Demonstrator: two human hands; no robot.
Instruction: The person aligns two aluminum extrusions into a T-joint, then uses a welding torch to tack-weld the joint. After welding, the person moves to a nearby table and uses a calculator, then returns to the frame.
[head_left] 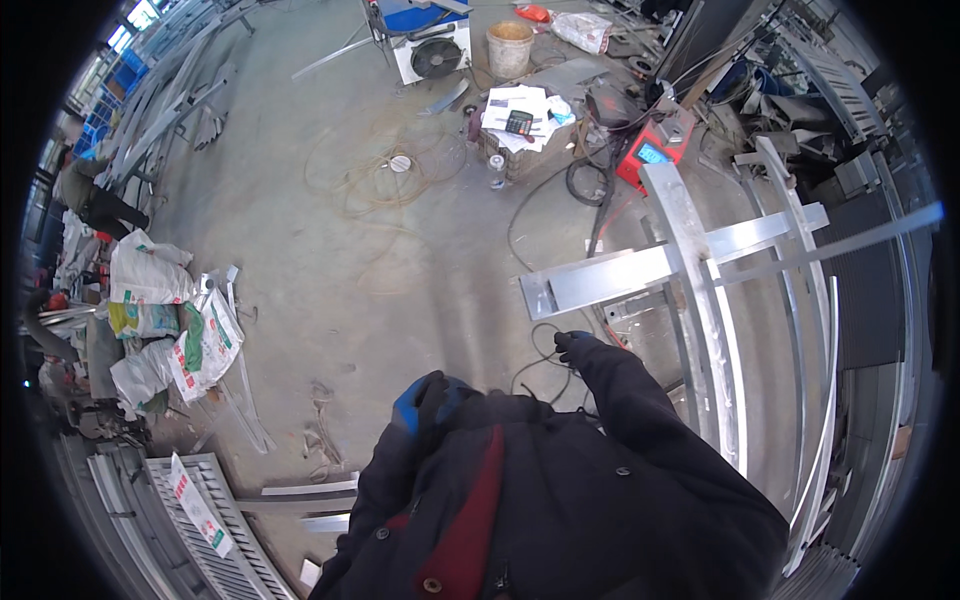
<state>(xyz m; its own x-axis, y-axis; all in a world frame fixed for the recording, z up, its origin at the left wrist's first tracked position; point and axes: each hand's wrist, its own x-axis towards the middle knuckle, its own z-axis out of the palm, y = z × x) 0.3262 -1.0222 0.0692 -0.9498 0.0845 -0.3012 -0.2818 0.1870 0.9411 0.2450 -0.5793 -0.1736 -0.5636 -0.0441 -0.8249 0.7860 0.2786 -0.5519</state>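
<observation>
My left hand (432,394), in a black and blue glove, is raised close to the front of my dark jacket. Its fingers look curled, and whatever they may hold is hidden. My right hand (569,346), in a dark glove, is closed, with nothing visible in it. It is apart from the nearby silver metal frame (692,270), which has long bars joined by a flat crosspiece (610,281). Black cable (545,352) lies on the floor below and beside the right hand.
A red machine with a lit display (652,150) stands beyond the frame. Papers and a calculator (519,122) lie on a low stand near a bucket (509,50) and a fan (436,58). Pale hose (385,190) loops across the floor. Sacks (150,270) and a person (95,195) are at left.
</observation>
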